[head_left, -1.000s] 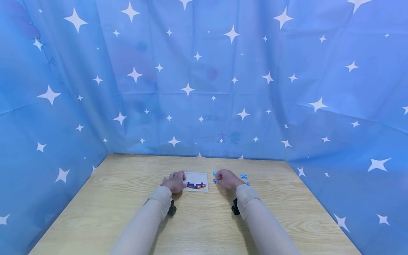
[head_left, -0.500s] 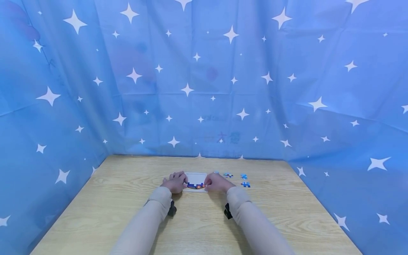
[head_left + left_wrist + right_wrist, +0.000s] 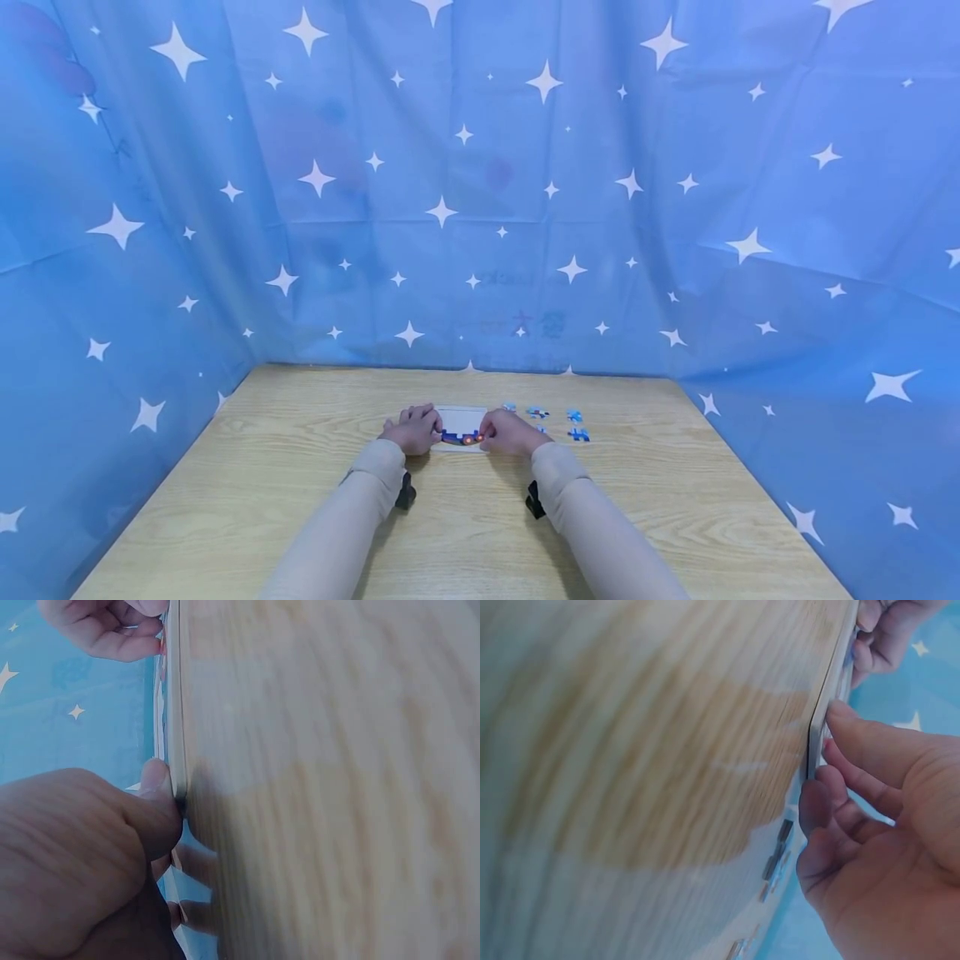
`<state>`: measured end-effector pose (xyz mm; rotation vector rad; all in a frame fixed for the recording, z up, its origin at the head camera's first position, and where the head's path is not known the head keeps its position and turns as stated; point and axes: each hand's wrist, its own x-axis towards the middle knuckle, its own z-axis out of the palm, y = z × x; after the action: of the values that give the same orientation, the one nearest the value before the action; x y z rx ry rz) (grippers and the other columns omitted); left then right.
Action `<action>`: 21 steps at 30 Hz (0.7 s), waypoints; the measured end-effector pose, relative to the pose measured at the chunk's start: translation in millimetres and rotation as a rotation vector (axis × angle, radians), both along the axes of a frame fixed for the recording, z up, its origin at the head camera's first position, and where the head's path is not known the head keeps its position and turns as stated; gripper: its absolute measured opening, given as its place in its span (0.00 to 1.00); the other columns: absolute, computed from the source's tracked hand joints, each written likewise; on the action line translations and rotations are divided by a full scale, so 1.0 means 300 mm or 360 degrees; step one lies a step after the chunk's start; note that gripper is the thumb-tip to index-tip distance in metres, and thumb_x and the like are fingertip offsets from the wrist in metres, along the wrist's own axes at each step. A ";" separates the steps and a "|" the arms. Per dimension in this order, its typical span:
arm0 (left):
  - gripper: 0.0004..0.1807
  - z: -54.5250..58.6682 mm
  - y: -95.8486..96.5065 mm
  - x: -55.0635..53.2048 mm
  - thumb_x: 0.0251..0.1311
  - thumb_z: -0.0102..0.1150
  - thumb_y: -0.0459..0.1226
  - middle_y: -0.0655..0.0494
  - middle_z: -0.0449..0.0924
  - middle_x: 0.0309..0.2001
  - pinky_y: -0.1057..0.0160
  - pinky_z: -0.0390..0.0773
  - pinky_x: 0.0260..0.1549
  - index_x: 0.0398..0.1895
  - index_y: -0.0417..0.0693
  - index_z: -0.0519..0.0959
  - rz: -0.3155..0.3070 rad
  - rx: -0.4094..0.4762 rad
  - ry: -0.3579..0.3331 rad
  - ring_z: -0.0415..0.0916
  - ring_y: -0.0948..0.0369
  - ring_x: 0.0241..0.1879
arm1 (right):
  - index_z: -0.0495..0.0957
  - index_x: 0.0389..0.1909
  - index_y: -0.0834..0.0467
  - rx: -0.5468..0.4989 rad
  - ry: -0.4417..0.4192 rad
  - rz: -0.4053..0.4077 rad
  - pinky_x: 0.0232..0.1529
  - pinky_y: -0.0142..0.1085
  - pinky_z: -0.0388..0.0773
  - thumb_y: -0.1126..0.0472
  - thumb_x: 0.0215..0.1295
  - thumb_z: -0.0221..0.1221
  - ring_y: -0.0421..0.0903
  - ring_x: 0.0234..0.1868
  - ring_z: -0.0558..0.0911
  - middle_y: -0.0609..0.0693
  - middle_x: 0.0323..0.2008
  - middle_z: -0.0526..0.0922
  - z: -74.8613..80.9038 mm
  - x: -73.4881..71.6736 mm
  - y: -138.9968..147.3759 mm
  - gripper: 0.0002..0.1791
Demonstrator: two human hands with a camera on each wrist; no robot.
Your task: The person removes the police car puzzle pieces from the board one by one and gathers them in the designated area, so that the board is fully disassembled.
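Observation:
On the table lies a thin white puzzle tray [image 3: 461, 419], with joined pieces [image 3: 459, 437] in dark blue and orange along its near side. My left hand [image 3: 414, 429] rests at the tray's left edge. In the left wrist view its thumb [image 3: 156, 780] is on the tray's edge and the other fingers touch the table. My right hand [image 3: 510, 432] is at the tray's right edge, thumb and forefinger bent together at the joined pieces. They pinch a small puzzle piece that is mostly hidden. In the right wrist view the thumb [image 3: 847, 720] lies right at the tray's rim.
Several loose blue puzzle pieces [image 3: 578, 434] lie to the right of the tray, some close behind my right hand. A wood-grain table [image 3: 465, 533] reaches back to a blue curtain [image 3: 480, 250] with white stars.
My right hand has moved left from the loose pieces to the tray's right edge, and a piece near its fingertips has left that spot. My left hand has stayed in place.

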<state>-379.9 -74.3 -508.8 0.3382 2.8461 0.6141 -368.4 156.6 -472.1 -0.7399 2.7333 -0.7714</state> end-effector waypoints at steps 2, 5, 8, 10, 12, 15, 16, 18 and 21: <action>0.07 0.013 0.003 0.012 0.77 0.49 0.43 0.46 0.48 0.80 0.25 0.42 0.66 0.36 0.58 0.69 0.0000 0.0004 0.0001 0.43 0.40 0.78 | 0.80 0.42 0.64 -0.0006 -0.0013 -0.0009 0.41 0.39 0.77 0.68 0.67 0.65 0.42 0.36 0.77 0.48 0.35 0.78 0.000 0.000 -0.001 0.06; 0.07 0.025 0.004 0.019 0.77 0.49 0.43 0.47 0.48 0.80 0.25 0.41 0.66 0.36 0.57 0.69 0.0004 0.0006 -0.0018 0.42 0.40 0.78 | 0.79 0.42 0.64 -0.0017 -0.0025 -0.0013 0.40 0.39 0.76 0.68 0.67 0.65 0.42 0.36 0.76 0.48 0.34 0.78 0.002 0.002 -0.001 0.06; 0.08 0.025 0.003 0.018 0.77 0.50 0.43 0.46 0.49 0.80 0.24 0.41 0.65 0.36 0.57 0.69 0.0000 0.0011 -0.0007 0.43 0.39 0.77 | 0.79 0.42 0.64 -0.0019 -0.0027 -0.0012 0.40 0.39 0.76 0.68 0.67 0.65 0.42 0.35 0.76 0.48 0.34 0.78 0.003 0.004 -0.001 0.06; 0.08 0.018 0.002 0.013 0.77 0.49 0.44 0.47 0.47 0.80 0.25 0.40 0.66 0.36 0.59 0.69 0.0000 -0.0001 -0.0012 0.42 0.40 0.78 | 0.79 0.42 0.64 -0.0018 -0.0021 -0.0013 0.40 0.39 0.76 0.68 0.67 0.65 0.42 0.35 0.76 0.47 0.34 0.78 0.002 0.005 -0.001 0.06; 0.08 0.020 0.001 0.014 0.77 0.49 0.43 0.46 0.48 0.80 0.24 0.40 0.65 0.36 0.58 0.69 -0.0002 0.0012 0.0005 0.43 0.40 0.78 | 0.79 0.41 0.63 -0.0022 -0.0014 -0.0018 0.40 0.39 0.76 0.68 0.67 0.65 0.42 0.35 0.76 0.48 0.34 0.77 0.001 0.004 -0.001 0.06; 0.08 0.028 0.000 0.021 0.77 0.49 0.43 0.46 0.48 0.80 0.23 0.40 0.65 0.36 0.58 0.69 -0.0007 0.0016 -0.0002 0.42 0.39 0.78 | 0.79 0.41 0.63 -0.0027 -0.0007 -0.0026 0.39 0.39 0.75 0.68 0.67 0.66 0.42 0.35 0.75 0.48 0.34 0.77 0.000 0.005 -0.002 0.06; 0.08 0.028 -0.001 0.023 0.77 0.49 0.42 0.45 0.48 0.80 0.23 0.40 0.65 0.36 0.57 0.69 -0.0014 0.0018 0.0003 0.42 0.39 0.77 | 0.78 0.41 0.63 -0.0028 -0.0014 -0.0033 0.40 0.39 0.75 0.68 0.67 0.65 0.42 0.36 0.75 0.48 0.34 0.77 -0.001 0.007 -0.003 0.06; 0.07 0.023 -0.002 0.019 0.77 0.50 0.42 0.43 0.49 0.79 0.22 0.41 0.64 0.36 0.56 0.69 -0.0025 0.0018 0.0013 0.43 0.38 0.77 | 0.78 0.41 0.63 -0.0041 -0.0032 -0.0050 0.40 0.39 0.75 0.68 0.67 0.65 0.43 0.36 0.75 0.48 0.35 0.77 -0.001 0.010 -0.004 0.06; 0.07 0.030 -0.003 0.024 0.77 0.49 0.42 0.43 0.50 0.79 0.22 0.42 0.64 0.37 0.56 0.69 -0.0032 0.0021 0.0028 0.44 0.37 0.76 | 0.76 0.41 0.62 -0.0073 -0.0056 -0.0089 0.42 0.39 0.76 0.68 0.67 0.65 0.43 0.38 0.76 0.48 0.36 0.77 -0.001 0.013 -0.007 0.07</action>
<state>-372.8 -75.1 -499.7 0.3761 2.8531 0.6293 -364.5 154.6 -472.5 -0.6549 2.7241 -0.8530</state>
